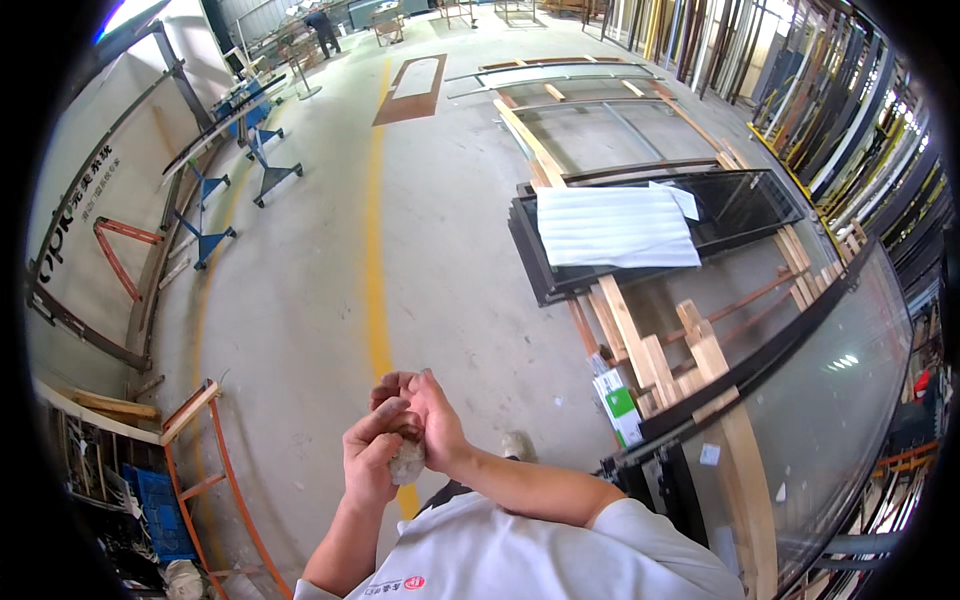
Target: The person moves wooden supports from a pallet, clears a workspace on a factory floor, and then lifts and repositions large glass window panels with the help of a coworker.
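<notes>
In front of my white shirt (520, 555), both hands are brought together over the floor. My left hand (372, 452) has its fingers curled inward, the fingertips close to the right palm. My right hand (432, 420) is cupped against it, its fingers bent over towards the left. A pale, crumpled-looking thing (407, 466) shows just below the fingers, between the wrists. What lies inside the hands is hidden, and I cannot tell whether they grip the pale thing.
To the right, dark framed panels (745, 205) carry a white sheet (615, 228) and rest near wooden battens (625, 325). A green-white box (618, 405) stands close by. An orange metal frame (203, 482) is at lower left, blue stands (268, 180) farther up. Another person (322, 32) bends far off.
</notes>
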{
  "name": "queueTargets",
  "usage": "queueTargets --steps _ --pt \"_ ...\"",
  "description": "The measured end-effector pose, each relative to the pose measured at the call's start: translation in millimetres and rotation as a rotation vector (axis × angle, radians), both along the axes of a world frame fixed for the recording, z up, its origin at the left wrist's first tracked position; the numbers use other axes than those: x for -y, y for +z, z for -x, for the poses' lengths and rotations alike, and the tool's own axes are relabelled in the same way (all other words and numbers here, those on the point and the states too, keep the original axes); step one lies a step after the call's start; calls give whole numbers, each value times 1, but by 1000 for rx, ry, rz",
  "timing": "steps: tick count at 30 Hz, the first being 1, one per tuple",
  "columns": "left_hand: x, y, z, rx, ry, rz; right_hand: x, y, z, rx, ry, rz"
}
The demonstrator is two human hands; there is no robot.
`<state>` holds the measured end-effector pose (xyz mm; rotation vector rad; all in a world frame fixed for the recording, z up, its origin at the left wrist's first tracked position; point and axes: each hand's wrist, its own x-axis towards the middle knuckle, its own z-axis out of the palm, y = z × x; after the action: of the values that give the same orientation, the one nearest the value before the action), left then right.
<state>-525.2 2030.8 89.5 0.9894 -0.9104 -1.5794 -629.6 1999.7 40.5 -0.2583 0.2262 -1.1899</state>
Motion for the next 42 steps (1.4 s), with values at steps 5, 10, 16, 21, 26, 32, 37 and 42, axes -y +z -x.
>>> queueTargets --steps 5,10,16,21,26,32,37,42 --pt "76 0 15 231 -15 202 71 1 -2 -118 41 88" --pt "147 -39 10 545 326 319 128 -28 -4 -313 32 236" --pt "289 -87 -7 1004 466 778 230 -33 -2 -574 6 98" --pt "389 -75 -36 532 279 41 341 -31 -24 -1115 -152 225" --pt "491 -95 -93 711 116 295 435 -49 -27 -1097 -305 7" --pt "531 -135 -181 1164 -91 212 528 -122 -39 -823 5 -273" --pt "527 -155 -253 1330 -130 16 620 -121 -141 -837 354 -292" --pt "463 -169 -216 1406 145 -376 679 -131 -195 -804 976 -141"
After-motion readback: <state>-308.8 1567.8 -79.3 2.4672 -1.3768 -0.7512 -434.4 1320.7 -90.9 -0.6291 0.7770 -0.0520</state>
